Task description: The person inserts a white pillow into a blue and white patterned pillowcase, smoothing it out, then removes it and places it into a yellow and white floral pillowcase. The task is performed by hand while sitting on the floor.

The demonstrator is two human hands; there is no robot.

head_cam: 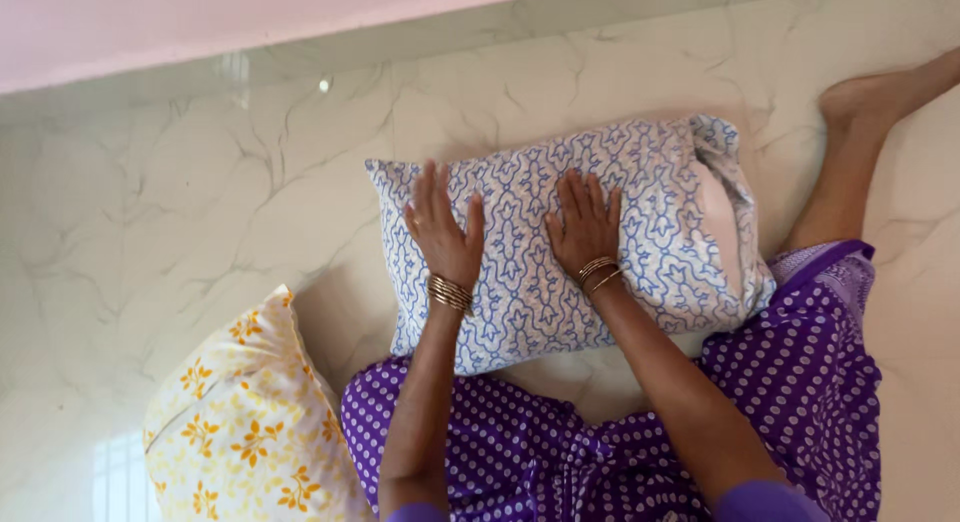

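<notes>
From the head camera, the left hand (443, 232) and the right hand (585, 225) are both pressing flat on a blue-patterned pillow (560, 237), fingers (430, 187) spread apart and gripping nothing. The pillow is lying on the marble floor (150, 232), just in front of the person's purple dotted dress (800, 372). A yellow-flowered pillow (245, 422) is sitting near the left arm.

Soft even daylight, window glare on glossy floor (120, 472), faint shadows, sharp focus
</notes>
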